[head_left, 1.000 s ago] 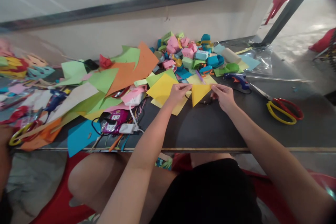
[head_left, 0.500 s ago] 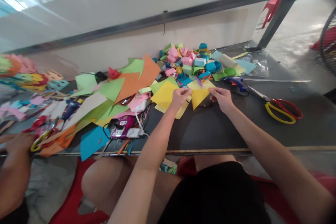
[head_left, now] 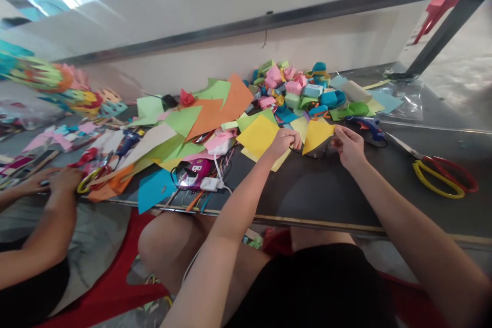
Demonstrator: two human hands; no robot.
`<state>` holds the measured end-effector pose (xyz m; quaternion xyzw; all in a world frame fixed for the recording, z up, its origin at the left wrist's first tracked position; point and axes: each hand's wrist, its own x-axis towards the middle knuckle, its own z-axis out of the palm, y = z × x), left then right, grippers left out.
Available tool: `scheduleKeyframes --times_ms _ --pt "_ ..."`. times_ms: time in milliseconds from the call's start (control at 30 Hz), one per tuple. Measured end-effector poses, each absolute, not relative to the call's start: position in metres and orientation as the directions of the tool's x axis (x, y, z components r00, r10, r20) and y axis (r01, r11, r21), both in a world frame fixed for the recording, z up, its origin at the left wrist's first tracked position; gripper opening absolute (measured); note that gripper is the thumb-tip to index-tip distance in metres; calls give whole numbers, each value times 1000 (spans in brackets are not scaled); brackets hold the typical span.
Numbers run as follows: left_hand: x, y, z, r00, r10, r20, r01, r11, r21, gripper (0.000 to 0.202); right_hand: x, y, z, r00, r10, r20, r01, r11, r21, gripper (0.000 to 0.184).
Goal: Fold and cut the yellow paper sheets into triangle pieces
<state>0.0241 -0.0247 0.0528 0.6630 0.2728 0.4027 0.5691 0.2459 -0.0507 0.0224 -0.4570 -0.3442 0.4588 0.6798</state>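
A folded piece of yellow paper (head_left: 317, 136) hangs by its right corner from my right hand (head_left: 349, 146), pinched between thumb and fingers. Just left of that piece is my left hand (head_left: 287, 142), its fingers curled inward and apart from the paper. Whatever the left fingers hold, if anything, is hidden. Beneath and beside the left hand lie a larger yellow sheet (head_left: 258, 136) and a paler yellow sheet (head_left: 280, 163). A thin dark cable runs behind the folded piece.
Folded paper pieces (head_left: 294, 87) are heaped at the back. To the right lie a blue glue gun (head_left: 371, 127) and large scissors (head_left: 438, 177). Coloured sheets (head_left: 209, 115) and a purple power strip (head_left: 198, 171) lie left. A co-worker's hands (head_left: 63, 182) are farther left.
My left hand has let go of the yellow paper, leaving it in my right hand alone. The paper has turned, and the whole view has shifted left.
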Motion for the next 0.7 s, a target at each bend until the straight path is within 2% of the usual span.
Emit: scheduleKeyframes --times_ms 400,700 --pt "23 -22 45 467 849 248 -97 -229 969 16 247 -51 19 329 938 106 -188 175 -967 42" --pt "22 -20 39 430 866 255 -119 -226 967 16 244 -52 22 337 938 77 -225 160 -961 39"
